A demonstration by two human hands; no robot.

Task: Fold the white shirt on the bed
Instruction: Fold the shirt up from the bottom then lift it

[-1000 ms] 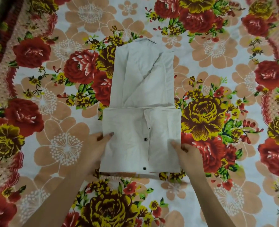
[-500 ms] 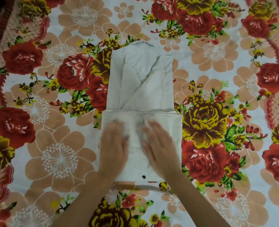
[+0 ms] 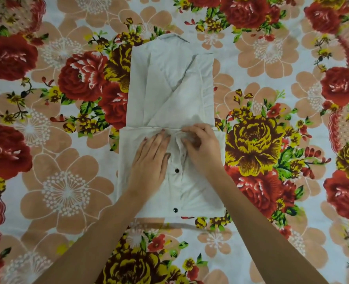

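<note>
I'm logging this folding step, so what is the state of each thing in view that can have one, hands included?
white shirt: lying on the bed, sides folded in, lower part folded up, collar at the far end.
buttons: dark, showing on top of the folded-up part.
left hand: flat, fingers straight, pressing the folded-up part.
right hand: fingers curled, pinching fabric at that part's top edge.
floral bedsheet: spread under the shirt.
</note>
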